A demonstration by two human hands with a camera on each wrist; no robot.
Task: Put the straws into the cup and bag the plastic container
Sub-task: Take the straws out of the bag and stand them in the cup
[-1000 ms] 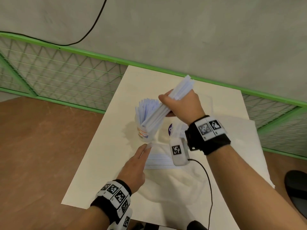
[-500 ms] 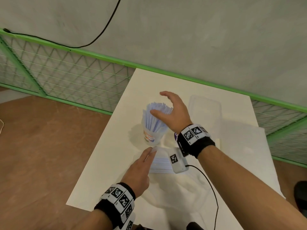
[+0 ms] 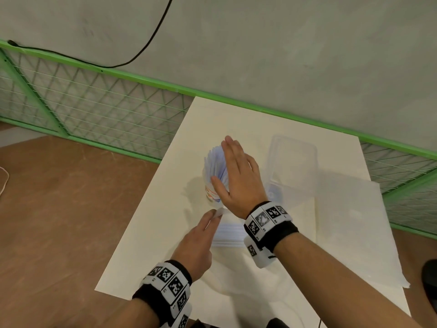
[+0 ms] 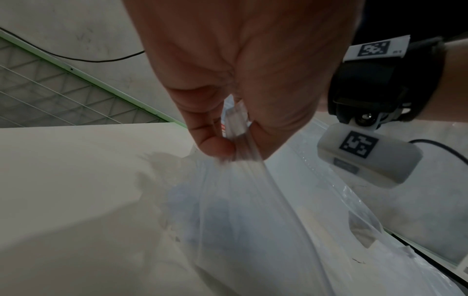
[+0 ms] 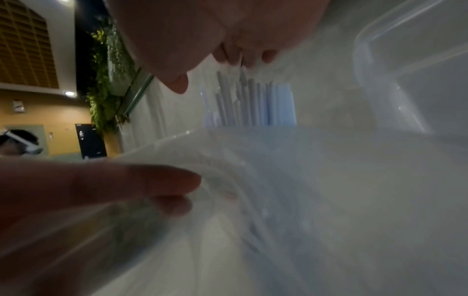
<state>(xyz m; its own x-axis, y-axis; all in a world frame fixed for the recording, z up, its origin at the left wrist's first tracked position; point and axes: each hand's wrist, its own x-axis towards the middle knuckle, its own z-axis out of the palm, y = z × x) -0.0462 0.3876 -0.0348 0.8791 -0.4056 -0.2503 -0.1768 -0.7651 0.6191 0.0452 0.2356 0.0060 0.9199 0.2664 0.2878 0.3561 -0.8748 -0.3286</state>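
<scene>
The pale blue wrapped straws (image 3: 216, 165) stand in the printed paper cup (image 3: 212, 197) under the flat, open right hand (image 3: 238, 174) — that step looks done. The left hand (image 3: 196, 245) pinches the thin translucent plastic bag (image 4: 253, 210); the clear rectangular plastic container (image 3: 293, 166), just right of the right hand, remains unbagged.

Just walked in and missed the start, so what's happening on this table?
A person is packing up. The straws already stand in the cup, and the right hand hovers open over their tops. The left hand pinches the edge of a thin plastic bag lying on the table. The clear plastic container sits empty beside the cup, not yet bagged.
</scene>
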